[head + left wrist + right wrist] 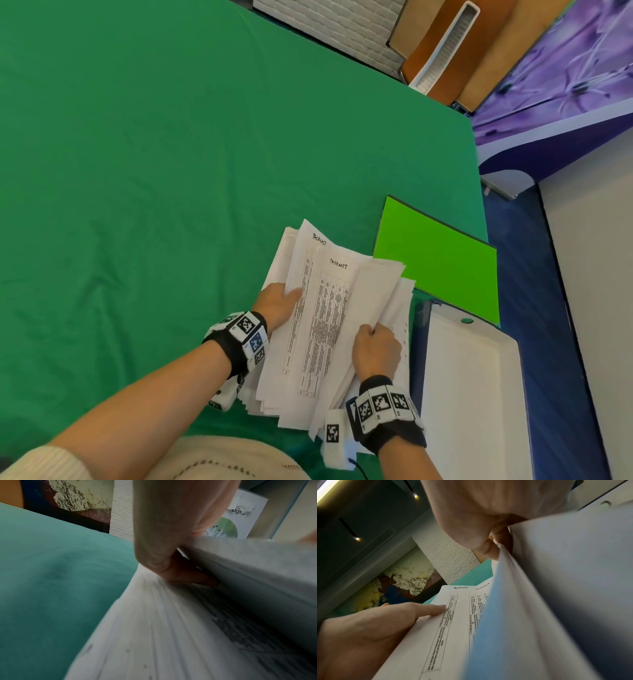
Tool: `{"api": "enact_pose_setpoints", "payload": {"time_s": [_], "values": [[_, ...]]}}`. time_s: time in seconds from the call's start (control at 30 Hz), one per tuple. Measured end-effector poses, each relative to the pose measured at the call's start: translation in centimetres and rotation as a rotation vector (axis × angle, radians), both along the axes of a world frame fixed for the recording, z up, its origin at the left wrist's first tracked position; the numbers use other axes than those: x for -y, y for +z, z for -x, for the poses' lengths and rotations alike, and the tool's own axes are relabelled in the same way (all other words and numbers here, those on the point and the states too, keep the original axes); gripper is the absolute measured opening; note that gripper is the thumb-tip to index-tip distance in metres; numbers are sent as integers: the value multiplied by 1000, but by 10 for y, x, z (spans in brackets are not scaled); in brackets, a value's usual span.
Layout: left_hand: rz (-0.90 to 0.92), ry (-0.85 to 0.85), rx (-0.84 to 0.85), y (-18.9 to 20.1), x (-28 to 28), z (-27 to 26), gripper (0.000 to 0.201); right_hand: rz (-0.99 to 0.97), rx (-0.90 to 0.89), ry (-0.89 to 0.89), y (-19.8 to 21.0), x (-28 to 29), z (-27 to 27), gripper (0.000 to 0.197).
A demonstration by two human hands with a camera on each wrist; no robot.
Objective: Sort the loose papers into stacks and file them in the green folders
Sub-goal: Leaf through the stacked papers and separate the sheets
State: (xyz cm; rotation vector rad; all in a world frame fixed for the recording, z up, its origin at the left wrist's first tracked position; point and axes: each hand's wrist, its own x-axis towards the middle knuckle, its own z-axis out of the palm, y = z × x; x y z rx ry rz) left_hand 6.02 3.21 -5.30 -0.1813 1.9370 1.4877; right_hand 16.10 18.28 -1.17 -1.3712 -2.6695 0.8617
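A: Where is the bright green flat folder point(438, 263) lying?

B: At one o'clock from the thick stack of white printed papers point(325, 325), long axis toward four o'clock, nearer the right hand point(375, 349).

A: And the hands?

B: The right hand is pinching lifted sheets; the left hand point(277, 305) is gripping the stack's edge.

The papers point(329, 318) are looking like thin matt white paper with black print, and the sheets are bending softly where the right hand point(376, 349) is gripping some of them. The table cover point(154, 171) is looking like matt green cloth with small wrinkles, while the green folder point(442, 260) is showing a smooth, bright and even surface, like card or plastic. The wrist bands point(239, 339) are looking like black fabric carrying hard white plastic blocks, and the sleeve point(44, 462) is showing a cream ribbed knit.
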Motion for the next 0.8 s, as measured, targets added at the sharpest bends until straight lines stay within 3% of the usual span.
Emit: {"api": "enact_pose_setpoints", "payload": {"time_s": [0.07, 0.2, 0.3, 0.33, 0.43, 0.5, 0.8], "values": [[-1, 10, -9, 1, -3, 0, 49, -12, -6, 7, -2, -2, -1, 31], [-16, 4, -60, 1, -5, 2, 58, -14, -27, 44, -9, -2, -1, 30], [-10, 20, -85, -6, -4, 4, 79, -22, -35, 97, -10, 1, 1, 27], [-16, 20, -79, -4, -4, 5, 74, -17, -38, 110, -9, 2, 1, 26], [-25, 28, -69, 4, -6, 7, 31, -28, -29, 135, -10, 4, 2, 34], [-30, 45, -76, 4, -7, 7, 22, -45, -39, 119, -11, 4, 1, 44], [33, 10, -85, 2, -9, 2, 51, -10, -57, 46, -8, 6, -4, 60]]}}
